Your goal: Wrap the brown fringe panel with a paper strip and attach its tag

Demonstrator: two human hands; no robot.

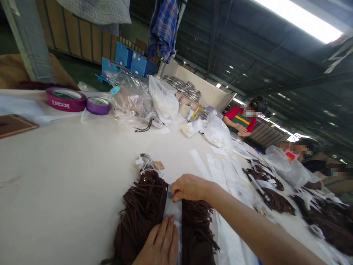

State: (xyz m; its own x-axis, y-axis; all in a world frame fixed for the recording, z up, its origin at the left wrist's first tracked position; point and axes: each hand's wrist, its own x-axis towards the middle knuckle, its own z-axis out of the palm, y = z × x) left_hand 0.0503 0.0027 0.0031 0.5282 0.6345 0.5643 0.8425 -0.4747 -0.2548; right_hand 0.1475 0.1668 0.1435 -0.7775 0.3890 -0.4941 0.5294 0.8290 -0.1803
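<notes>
A dark brown fringed piece (135, 221), which looks like a bag or garment part, lies on the table in front of me. Down its middle runs a pale translucent strip (171, 206), with brown fringe on both sides. My left hand (161, 243) rests flat on the strip's lower part, fingers stretched out. At the upper end, my right hand (190, 187) is closed with fingertips pinching the strip's edge. Small metal eyelets show near the top of the brown piece. Beyond it lie a brown card tag (158, 165) and a grey coiled bit (145, 159) with white string.
Tape rolls, one magenta (66, 99) and one purple (97, 105), stand back left near a phone (16, 125). Plastic bags (164, 101) are heaped at the back. White strips (220, 173) and more brown fringed pieces (273, 198) lie right. Two co-workers (241, 119) are beyond.
</notes>
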